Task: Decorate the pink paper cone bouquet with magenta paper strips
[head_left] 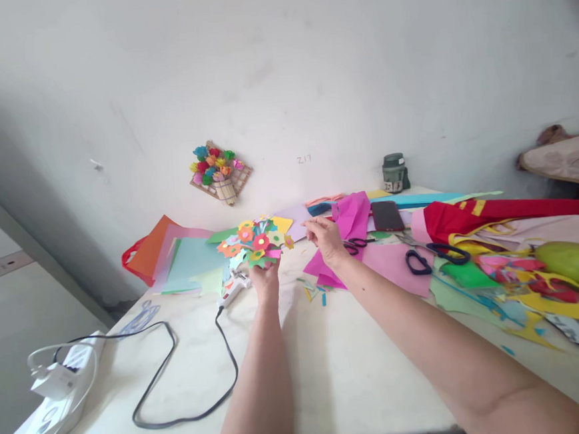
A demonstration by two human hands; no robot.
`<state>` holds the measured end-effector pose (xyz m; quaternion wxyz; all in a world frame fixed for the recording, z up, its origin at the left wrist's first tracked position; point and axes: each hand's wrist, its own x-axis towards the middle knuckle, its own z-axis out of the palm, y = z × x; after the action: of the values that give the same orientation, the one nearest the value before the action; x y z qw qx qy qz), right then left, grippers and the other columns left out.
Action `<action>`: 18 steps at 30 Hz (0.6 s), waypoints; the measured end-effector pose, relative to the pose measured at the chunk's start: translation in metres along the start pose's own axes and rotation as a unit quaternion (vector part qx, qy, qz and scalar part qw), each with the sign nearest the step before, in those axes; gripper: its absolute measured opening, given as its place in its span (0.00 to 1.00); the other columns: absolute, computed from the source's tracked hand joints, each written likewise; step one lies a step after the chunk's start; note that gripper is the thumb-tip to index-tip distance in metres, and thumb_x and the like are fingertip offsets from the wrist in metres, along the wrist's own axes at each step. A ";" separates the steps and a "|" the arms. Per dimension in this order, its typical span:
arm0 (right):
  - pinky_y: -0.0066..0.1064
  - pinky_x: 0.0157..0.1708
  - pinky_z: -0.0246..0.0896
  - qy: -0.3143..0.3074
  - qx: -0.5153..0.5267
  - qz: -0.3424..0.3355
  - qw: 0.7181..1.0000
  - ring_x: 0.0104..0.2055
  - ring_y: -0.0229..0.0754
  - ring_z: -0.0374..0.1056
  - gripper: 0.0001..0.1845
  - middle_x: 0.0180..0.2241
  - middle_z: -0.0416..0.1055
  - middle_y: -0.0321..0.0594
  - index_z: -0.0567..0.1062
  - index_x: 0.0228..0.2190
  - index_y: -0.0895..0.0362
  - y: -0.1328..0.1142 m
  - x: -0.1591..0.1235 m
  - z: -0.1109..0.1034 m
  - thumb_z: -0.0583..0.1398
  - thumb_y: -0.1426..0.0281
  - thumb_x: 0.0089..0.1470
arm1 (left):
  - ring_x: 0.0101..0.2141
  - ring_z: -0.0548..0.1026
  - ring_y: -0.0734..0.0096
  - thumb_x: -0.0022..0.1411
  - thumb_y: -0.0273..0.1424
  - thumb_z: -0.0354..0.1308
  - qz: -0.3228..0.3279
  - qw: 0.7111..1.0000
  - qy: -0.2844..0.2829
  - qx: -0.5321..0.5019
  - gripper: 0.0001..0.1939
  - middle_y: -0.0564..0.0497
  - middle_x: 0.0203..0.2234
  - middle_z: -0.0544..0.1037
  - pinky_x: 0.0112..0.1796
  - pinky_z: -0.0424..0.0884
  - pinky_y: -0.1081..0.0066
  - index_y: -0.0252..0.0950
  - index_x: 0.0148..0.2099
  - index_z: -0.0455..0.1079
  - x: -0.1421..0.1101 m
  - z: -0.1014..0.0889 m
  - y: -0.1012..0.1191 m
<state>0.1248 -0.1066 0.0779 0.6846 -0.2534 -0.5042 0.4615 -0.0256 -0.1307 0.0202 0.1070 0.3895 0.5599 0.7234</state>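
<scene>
My left hand (265,277) is wrapped round the base of a paper flower bouquet (259,241), holding it up over the middle of the table. Its blooms are orange, red, yellow, pink and light blue cut-outs, with green paper below. To the right, my right hand (325,237) is raised with thumb and forefinger pinched together; whatever is between them is too small to make out. A white glue gun (235,288) with a black cord lies just left of my left wrist. Close under my right hand are magenta paper (352,215) and small black-handled scissors (354,244).
Coloured sheets (187,262) lie at the back left, a power strip (62,388) at the front left. On the right are large scissors (443,253), a phone (387,216), red fabric-like material (470,219), a green fruit (577,266) and paper scraps. A dark jar (394,174) stands behind.
</scene>
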 end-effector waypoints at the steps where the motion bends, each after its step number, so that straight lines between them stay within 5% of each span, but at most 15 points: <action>1: 0.28 0.20 0.43 0.004 -0.003 0.001 1.000 0.18 0.33 0.51 0.11 0.13 0.57 0.30 0.65 0.15 0.56 0.000 0.001 0.000 0.58 0.65 0.40 | 0.21 0.64 0.75 0.38 0.35 0.65 -0.006 1.000 -0.007 -0.002 0.13 0.58 0.15 0.62 0.26 0.66 0.71 0.35 0.23 0.64 0.000 0.000 0.000; 9: 0.28 0.20 0.44 -0.009 -0.036 -0.003 0.999 0.17 0.33 0.50 0.13 0.11 0.56 0.29 0.66 0.14 0.56 -0.003 -0.004 0.000 0.57 0.62 0.42 | 0.22 0.69 0.70 0.39 0.38 0.65 -0.026 0.999 -0.021 0.010 0.14 0.55 0.16 0.67 0.26 0.68 0.68 0.34 0.24 0.67 0.004 0.002 -0.009; 18: 0.28 0.21 0.42 -0.142 -0.180 -0.088 0.969 0.19 0.33 0.50 0.16 0.12 0.53 0.31 0.66 0.13 0.57 -0.001 -0.023 0.006 0.54 0.64 0.46 | 0.23 0.64 0.73 0.40 0.37 0.67 -0.023 1.000 -0.012 0.015 0.16 0.56 0.18 0.65 0.26 0.65 0.71 0.36 0.23 0.62 -0.002 0.001 0.001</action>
<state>0.1180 -0.1287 0.0707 0.5869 -0.2586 -0.6917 0.3321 -0.0230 -0.1315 0.0207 0.1249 0.3869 0.5779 0.7076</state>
